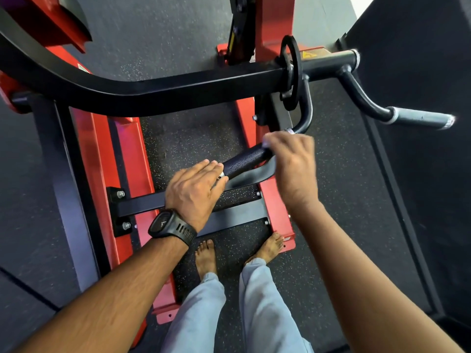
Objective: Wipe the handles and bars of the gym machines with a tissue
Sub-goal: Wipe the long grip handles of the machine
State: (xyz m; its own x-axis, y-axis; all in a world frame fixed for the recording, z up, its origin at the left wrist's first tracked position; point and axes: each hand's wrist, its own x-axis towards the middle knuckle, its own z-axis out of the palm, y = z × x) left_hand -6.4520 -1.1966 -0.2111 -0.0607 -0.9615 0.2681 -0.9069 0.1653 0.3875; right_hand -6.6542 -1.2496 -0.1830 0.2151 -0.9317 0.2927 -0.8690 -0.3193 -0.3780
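**Work item.** We are servicing the near handle (246, 160), the textured black grip on a bent tube at the right end of the machine's curved black arm (153, 98). It slants above the right rail of the red base frame (102, 161).

**Right hand (293, 164).** The fingers are curled over the upper end of the near handle, just below the bend in the tube, and wrap round it. A pale patch (266, 143) shows at the fingertips. We judge this to be the tissue, trapped between palm and grip, but blur prevents confirmation. A wrapped hold of this kind would press the wiping surface against most of the handle's circumference.

**Left hand (193, 192).** The fingers are straight and close together, laid flat over the lower, metal-capped end of the same handle. They pinch nothing. We judge that this hand steadies the handle, since a hanging grip would likely swing under the wiping load. A black watch (172, 228) sits on this wrist.

**Unidentified part.** A grey strip (244, 178) runs just beneath the near handle. We cannot tell whether it is cloth or part of the machine.

**Remaining surfaces.** The far handle (420, 118) projects past the right edge of the frame, well apart from both hands. A weight plate (290, 72) sits on the arm beside the near handle's tube.

**Next move.** We expect that the right hand needs to slide down the grip toward the left hand, keeping even pressure.
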